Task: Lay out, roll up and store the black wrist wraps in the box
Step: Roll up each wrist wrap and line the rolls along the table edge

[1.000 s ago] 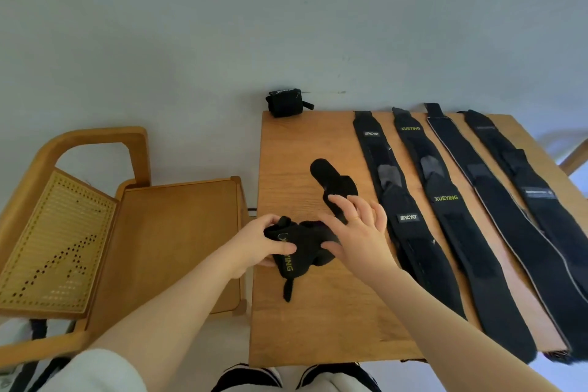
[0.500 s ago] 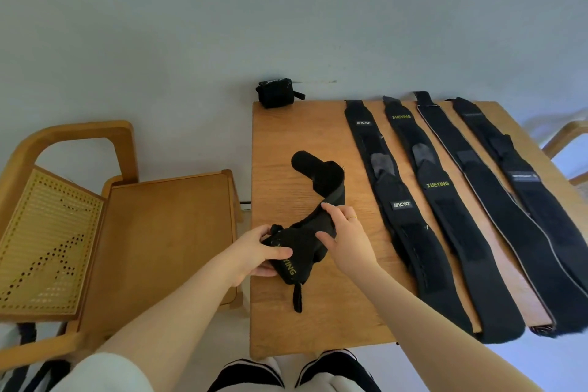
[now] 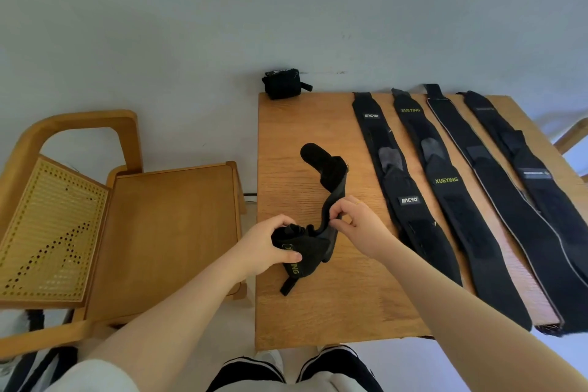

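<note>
My left hand (image 3: 265, 247) grips the bunched end of the wrist wrap (image 3: 321, 200) near the wooden surface's (image 3: 334, 312) left edge, anchoring it, while my right hand's (image 3: 356, 226) fingers (image 3: 339, 208) pinch its soft, stretchy band to draw it straight. Four flat wraps (image 3: 410, 200) lie alongside; a rolled one (image 3: 281, 84) waits at the far corner.

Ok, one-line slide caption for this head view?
Left hand and right hand grip a half-unrolled black fabric wrist wrap beside four flat black wraps on the wooden table.
</note>
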`<state>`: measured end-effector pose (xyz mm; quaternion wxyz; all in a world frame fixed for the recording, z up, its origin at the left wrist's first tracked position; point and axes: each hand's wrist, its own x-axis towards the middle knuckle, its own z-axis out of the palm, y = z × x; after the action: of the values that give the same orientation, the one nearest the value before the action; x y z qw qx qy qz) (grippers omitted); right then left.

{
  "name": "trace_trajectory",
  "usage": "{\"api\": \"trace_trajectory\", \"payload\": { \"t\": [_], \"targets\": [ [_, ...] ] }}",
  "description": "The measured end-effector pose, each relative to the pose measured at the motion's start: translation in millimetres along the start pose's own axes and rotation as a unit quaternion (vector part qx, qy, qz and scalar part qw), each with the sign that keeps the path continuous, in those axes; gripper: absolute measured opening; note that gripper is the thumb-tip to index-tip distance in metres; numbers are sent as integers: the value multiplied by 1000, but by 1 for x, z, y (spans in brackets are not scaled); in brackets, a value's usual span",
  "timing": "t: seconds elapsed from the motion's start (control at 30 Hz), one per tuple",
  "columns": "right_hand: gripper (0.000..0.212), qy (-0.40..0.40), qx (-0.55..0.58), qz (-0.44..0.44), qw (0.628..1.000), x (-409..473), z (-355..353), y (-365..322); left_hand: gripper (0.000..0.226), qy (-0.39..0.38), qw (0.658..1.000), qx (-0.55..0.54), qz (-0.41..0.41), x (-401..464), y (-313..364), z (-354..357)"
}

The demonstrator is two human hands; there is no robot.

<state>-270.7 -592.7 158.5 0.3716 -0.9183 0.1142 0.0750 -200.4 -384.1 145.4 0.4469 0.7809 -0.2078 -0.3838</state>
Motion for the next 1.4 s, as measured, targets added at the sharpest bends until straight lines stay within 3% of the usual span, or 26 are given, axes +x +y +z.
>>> {"api": "trace_trajectory", "payload": {
  "t": [0.1,0.23,0.33,0.47,0.57,0.67,0.77,0.9,0.97,1.03,1.13,1.3,1.4],
  "targets": [
    [26,3,1,-11,1000,-5,-1,-2,41,0,1000,1,0,-1,0,0],
    [20,-30,116,29,992,-13,-10,-2,41,11,1000,-3,-4,-2,-2,-1],
    [25,-62,107,22,992,-18,-18,-3,43,27,999,-22,-11,-1,-3,0],
    [21,-27,-4,-13,1000,-20,-21,-4,45,39,999,-17,-13,-1,-1,3],
    [18,64,-95,-64,991,-25,-16,-1,44,52,998,-21,-16,-1,1,7],
    [16,152,-223,-168,948,-33,-5,-1,48,82,996,-21,-31,-2,1,12],
    [16,154,-331,-232,902,-35,2,3,53,109,993,-18,-45,-3,0,15],
    [28,134,-275,-185,934,-39,4,0,48,130,991,31,-23,-5,5,21],
    [21,109,-230,-136,957,-40,3,-2,45,137,989,60,-6,-5,10,25],
    [32,72,-214,-90,970,-40,2,-1,46,141,986,86,5,-5,13,28],
    [37,40,-209,-91,973,-44,-1,-1,49,152,983,98,4,-5,15,29],
    [19,52,-142,-74,986,-53,2,-5,56,176,983,55,-22,-6,15,27],
    [31,41,-137,-62,988,-51,6,-11,54,184,981,46,-28,-7,15,28]
  ]
}}
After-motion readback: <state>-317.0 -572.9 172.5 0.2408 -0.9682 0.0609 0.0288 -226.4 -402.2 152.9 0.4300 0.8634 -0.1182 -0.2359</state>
